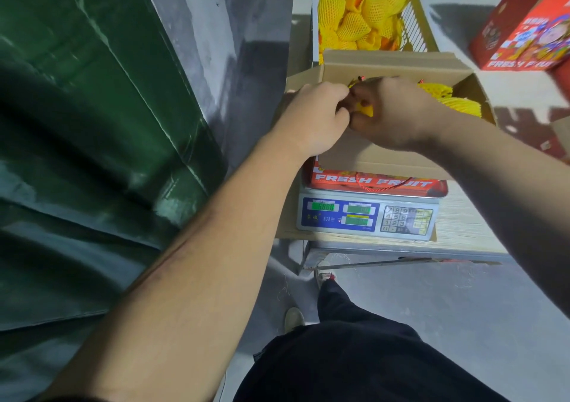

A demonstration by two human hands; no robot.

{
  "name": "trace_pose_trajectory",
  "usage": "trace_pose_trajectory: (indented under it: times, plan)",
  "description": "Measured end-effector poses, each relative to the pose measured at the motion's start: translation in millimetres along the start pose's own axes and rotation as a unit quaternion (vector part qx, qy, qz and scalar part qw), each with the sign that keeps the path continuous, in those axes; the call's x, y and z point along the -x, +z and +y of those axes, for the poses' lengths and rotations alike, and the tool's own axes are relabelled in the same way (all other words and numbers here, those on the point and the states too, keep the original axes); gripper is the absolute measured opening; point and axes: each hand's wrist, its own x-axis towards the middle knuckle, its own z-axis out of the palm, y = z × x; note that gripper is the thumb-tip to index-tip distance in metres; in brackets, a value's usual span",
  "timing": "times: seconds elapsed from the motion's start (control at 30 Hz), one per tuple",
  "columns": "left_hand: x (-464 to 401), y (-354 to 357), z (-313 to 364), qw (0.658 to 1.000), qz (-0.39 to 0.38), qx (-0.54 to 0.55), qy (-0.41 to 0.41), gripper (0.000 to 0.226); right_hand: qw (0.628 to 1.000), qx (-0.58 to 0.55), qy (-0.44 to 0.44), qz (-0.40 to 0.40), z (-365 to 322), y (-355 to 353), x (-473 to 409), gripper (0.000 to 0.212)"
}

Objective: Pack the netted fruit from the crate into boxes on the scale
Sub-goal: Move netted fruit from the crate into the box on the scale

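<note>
Yellow netted fruit [365, 110] between fingers [354, 120]

Your head camera caught the scene in flat, fairly bright light from overhead, strongest on the pale table top [509, 89] at upper right, which was close to washed out. A soft glare ran along the folds of the green tarpaulin [92, 123]. Your right forearm [509, 185] sat in shade and read dark. The red carton [524, 31] at the right edge was smeared by motion blur, and the wide lens bent the edges. The scale's display [323, 207] was too soft to read.
</note>
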Motion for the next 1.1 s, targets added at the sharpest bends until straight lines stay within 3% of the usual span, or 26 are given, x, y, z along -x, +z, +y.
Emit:
trace_pose_trajectory:
  times: [0.1,0.2,0.57,0.8,0.87,0.93,1.1]
  plan:
    - [-2.7,0.7,2.3,0.996,0.055,0.066,0.001,0.023,0.998,-0.045,-0.003,0.041,3.6,-12.2,0.8,0.053]
    - [-13.1,-0.1,4.6,0.993,0.082,0.091,-0.004,0.027,0.996,-0.064,-0.001,0.058,12.2,-17.1,-6.1,0.049]
    - [-89.2,13.2,2.6,0.993,0.033,0.099,-0.05,0.029,0.993,-0.042,0.052,0.094,100.4,-15.2,-52.6,0.037]
    - [-151.9,32.2,-1.3,0.995,0.012,0.072,-0.062,0.027,0.992,-0.077,0.08,0.055,165.5,-14.1,-102.0,0.041]
    - [-166.3,38.3,-4.3,0.995,-0.032,0.022,-0.087,0.031,0.993,-0.085,0.078,0.007,181.3,-6.9,-123.7,0.042]
    - [-178.3,42.0,-8.1,0.987,-0.09,-0.053,-0.122,0.038,0.988,-0.088,0.092,-0.089,196.9,2.4,-148.8,0.043]
    - [-204.1,49.1,-17.8,0.969,-0.164,-0.032,-0.183,0.035,0.945,-0.023,0.123,-0.302,220.5,38.2,-217.0,0.048]
